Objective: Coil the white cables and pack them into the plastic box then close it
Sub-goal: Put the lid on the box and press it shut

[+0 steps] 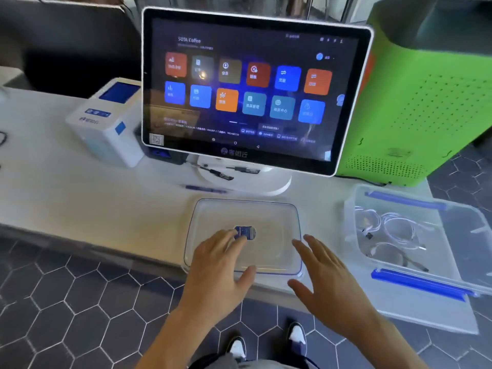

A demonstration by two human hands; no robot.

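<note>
The clear plastic lid (pixel 266 217) with a blue round sticker lies flat on the white counter near its front edge. My left hand (pixel 221 265) lies over the lid's front left part with fingers spread and straight. My right hand (pixel 319 272) hovers at the lid's right front corner, fingers extended, holding nothing. To the right stands the open clear plastic box (pixel 452 227) with blue clip handles. Several coiled white cables (pixel 394 230) lie inside it.
A touchscreen terminal (pixel 253 86) stands behind the lid on a white base. A white receipt printer (pixel 106 123) sits to the left, a green perforated case (pixel 415 102) to the right. A pen (pixel 205 189) lies near the base. Dark hexagon floor tiles lie below.
</note>
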